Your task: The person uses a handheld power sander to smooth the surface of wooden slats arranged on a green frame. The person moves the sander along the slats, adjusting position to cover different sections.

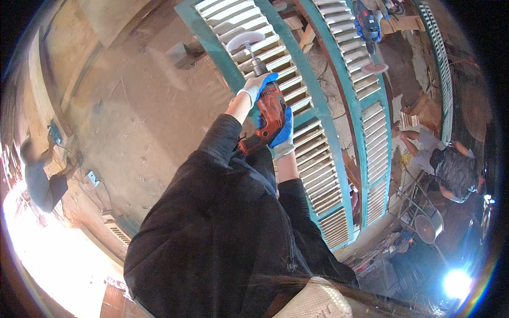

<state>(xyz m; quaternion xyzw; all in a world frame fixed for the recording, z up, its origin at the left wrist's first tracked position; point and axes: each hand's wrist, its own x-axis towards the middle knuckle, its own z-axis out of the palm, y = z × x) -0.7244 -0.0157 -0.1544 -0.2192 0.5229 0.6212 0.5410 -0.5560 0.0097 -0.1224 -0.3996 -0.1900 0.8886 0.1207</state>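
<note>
A red and black power drill is held in both of my hands, which wear white gloves with blue-coated fingers and palms. My left hand wraps round the drill's front, just behind the chuck. My right hand closes on the body farther back by the handle; some of its fingers are hidden. From the chuck a shaft carries a round pale sanding disc at or just over the slats of a louvred shutter. Whether the disc touches the wood I cannot tell. The shutter has a green frame and whitish, worn slats.
A second green-framed shutter lies to the right, where another person's blue-gloved hands hold a drill with a disc. One person bends at far right, another works at far left. A bright lamp shines lower right.
</note>
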